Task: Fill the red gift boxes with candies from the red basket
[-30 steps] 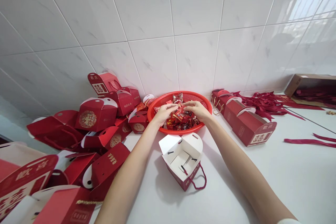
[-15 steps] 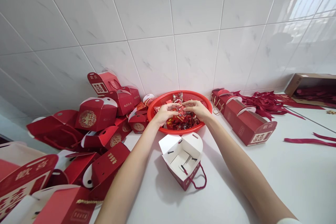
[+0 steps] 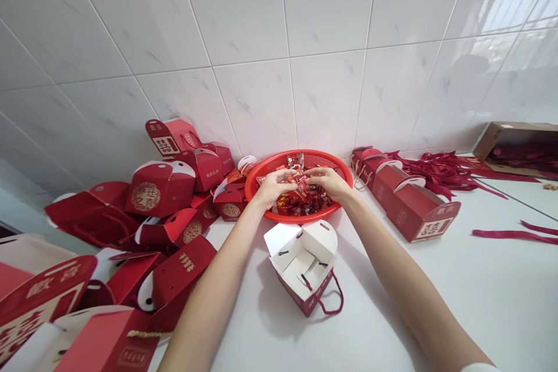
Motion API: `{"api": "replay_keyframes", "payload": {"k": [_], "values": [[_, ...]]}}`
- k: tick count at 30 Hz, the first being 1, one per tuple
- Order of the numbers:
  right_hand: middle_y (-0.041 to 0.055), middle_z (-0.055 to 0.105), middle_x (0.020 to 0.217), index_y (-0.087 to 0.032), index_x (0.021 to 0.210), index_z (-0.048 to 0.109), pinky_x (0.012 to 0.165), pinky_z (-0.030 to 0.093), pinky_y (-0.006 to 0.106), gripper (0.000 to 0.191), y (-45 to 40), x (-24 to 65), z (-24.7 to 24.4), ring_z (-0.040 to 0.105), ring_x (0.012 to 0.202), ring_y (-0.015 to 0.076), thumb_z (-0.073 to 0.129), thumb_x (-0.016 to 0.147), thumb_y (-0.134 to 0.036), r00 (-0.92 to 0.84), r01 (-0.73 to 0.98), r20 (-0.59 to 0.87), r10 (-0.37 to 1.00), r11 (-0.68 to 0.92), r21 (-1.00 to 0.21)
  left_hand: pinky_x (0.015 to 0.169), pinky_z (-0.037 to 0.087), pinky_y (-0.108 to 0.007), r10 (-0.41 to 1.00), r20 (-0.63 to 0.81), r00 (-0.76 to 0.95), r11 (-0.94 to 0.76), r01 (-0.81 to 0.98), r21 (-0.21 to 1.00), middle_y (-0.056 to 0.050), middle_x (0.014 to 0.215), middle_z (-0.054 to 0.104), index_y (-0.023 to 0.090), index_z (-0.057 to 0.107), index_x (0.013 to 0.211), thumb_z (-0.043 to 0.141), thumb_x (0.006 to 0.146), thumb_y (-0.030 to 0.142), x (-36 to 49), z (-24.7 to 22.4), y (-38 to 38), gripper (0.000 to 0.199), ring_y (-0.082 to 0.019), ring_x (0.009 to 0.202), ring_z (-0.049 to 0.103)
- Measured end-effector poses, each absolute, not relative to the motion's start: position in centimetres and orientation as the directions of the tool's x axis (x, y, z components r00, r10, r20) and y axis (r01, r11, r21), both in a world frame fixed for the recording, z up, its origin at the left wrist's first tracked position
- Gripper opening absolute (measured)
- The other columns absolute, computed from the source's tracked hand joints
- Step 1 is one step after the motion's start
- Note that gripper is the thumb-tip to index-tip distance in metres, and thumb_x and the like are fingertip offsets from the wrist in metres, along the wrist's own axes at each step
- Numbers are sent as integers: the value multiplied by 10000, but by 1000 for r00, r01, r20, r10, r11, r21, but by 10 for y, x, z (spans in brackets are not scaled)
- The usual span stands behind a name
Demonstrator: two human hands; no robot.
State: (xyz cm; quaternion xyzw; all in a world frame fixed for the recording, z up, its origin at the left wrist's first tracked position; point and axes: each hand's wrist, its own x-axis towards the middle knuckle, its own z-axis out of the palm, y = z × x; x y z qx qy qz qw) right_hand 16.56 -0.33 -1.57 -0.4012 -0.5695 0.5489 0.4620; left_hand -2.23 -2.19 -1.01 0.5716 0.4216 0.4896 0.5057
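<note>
Both hands are over a red plastic basket (image 3: 344, 170) filled with small wrapped candies (image 3: 300, 207). My left hand (image 3: 274, 188) reaches in from the left, its fingers curled around red wrapped candies near the middle. From the right, my right hand (image 3: 329, 182) has its fingers bent round the same cluster of candies. The fingertips of the two hands nearly meet; how many pieces they hold is hidden. Nearer to me stands an open box (image 3: 305, 264), white inside and dark red outside, with a dark red cord handle hanging on its right side. Nothing but cord ends shows in it.
Many red gift boxes (image 3: 161, 189) are heaped at the left. Closed red boxes (image 3: 412, 203) form a row right of the basket, with dark red ribbons (image 3: 440, 170) behind. A cardboard box (image 3: 492, 140) holds more ribbon at the far right. A tiled wall rises behind.
Both hands stay over the basket with almost no shift. The candies between the fingers have moved slightly. The open box has not moved.
</note>
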Motion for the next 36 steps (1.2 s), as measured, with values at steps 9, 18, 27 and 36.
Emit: {"api": "replay_keyframes", "payload": {"k": [9, 18, 27, 36], "values": [[4, 716, 779, -194, 888, 726, 690, 558, 286, 237, -12, 171, 7, 657, 725, 152, 764, 657, -234, -312, -209, 220, 924, 159, -965, 831, 523, -315, 970, 221, 106, -210, -104, 972, -16, 889, 706, 164, 731, 946, 879, 538, 240, -21, 13, -39, 441, -160, 847, 659], [10, 702, 779, -185, 1066, 663, 620, 542, 265, 275, -77, 187, 64, 648, 675, 140, 699, 818, -298, -656, 146, 189, 731, 368, -918, 907, 543, -363, 912, 161, 376, -246, 190, 950, -80, 1173, 702, 217, 711, 1159, 828, 679, 255, -37, 54, -112, 495, -252, 1088, 653], [24, 679, 856, -195, 1011, 663, 603, 380, 240, 138, -116, 170, 76, 584, 707, 138, 631, 884, -238, -767, 520, 22, 641, 641, -564, 842, 543, -313, 870, -68, 488, -248, 554, 795, -71, 1128, 733, 208, 716, 1127, 687, 812, 403, -47, 58, -145, 371, -242, 1017, 679], [17, 594, 705, -197, 761, 586, 549, 303, 277, 184, -124, 190, 80, 500, 611, 144, 674, 820, -348, -619, 770, -118, 776, 570, -287, 814, 511, -288, 904, -215, 369, -214, 827, 520, -73, 1115, 735, 210, 714, 1062, 656, 781, 470, -57, 65, -157, 387, -263, 1034, 673]]}}
